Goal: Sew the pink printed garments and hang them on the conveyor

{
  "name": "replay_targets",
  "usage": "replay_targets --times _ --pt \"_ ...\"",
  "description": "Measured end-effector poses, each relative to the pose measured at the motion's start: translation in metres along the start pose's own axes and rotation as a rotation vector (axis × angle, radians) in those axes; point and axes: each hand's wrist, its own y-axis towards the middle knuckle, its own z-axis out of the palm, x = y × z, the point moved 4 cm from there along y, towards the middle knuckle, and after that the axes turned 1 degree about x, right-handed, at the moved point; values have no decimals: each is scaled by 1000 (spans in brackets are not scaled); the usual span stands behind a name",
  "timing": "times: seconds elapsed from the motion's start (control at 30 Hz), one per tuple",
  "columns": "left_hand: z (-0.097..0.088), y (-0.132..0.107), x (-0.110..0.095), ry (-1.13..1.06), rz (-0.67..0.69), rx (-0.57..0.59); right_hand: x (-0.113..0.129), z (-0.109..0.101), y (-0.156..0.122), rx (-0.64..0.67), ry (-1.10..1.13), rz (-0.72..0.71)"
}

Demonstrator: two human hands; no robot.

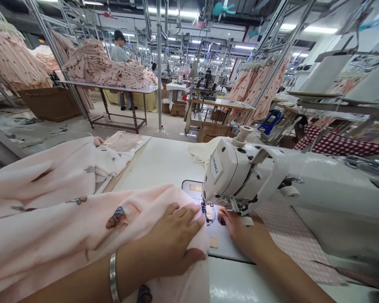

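My left hand (177, 235) lies flat on pale pink printed fabric (113, 244), fingers stretched toward the needle area, with a silver bangle on the wrist. The fabric's right edge runs just left of the lit presser foot (207, 214) of a white sewing machine (230, 168). On the other side of the foot, my right hand (244, 231) rests low by the needle plate, partly covered by the machine head. Its fingers are drawn together at the tips near a small dark spot; what they hold, if anything, I cannot make out.
More pink fabric (66, 160) is heaped left on the white table (154, 164). A checked pink cloth (293, 235) lies under the machine arm, with scissors (344, 271) at right. Beyond, a person (118, 52) stands behind a table of piled garments (104, 67).
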Motion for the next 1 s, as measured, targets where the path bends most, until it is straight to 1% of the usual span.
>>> replay_targets --times 0.1,0.2,0.3,0.37,0.4,0.43,0.5,0.53,0.57,0.6,0.63,0.73,0.83,0.87,1.0 --pt "-3 5 -1 10 21 -1 -4 7 -1 -26 19 0" --pt "-3 4 -4 49 51 -34 -8 11 -2 -45 45 -22" --pt "3 1 -11 69 163 -55 -12 7 -3 -67 54 -27" --pt "8 -1 -14 55 241 -61 -5 -1 -6 -71 59 -48" --pt "10 -2 -14 50 259 -69 3 -5 -10 -59 74 -87" --pt "11 -3 -14 48 265 -85 14 -10 -14 -55 111 -155" --pt "13 -4 -11 49 276 -113 43 -18 -28 -54 242 -363" --pt "14 -4 -9 47 288 -123 57 -22 -37 -82 324 -481" --pt "14 -3 -6 42 299 -131 67 -25 -44 -103 389 -568" --pt "14 -1 -3 33 306 -139 75 -27 -50 -122 436 -620" --pt "14 1 0 23 302 -151 78 -28 -54 -126 453 -639" --pt "12 14 13 24 273 -177 75 -30 -51 -129 436 -613" --pt "7 31 23 65 258 -164 65 -35 -39 -131 427 -582" --pt "5 36 26 74 254 -160 63 -35 -34 -114 427 -568" --pt "-4 53 37 84 217 -166 58 -33 -20 -91 443 -518"
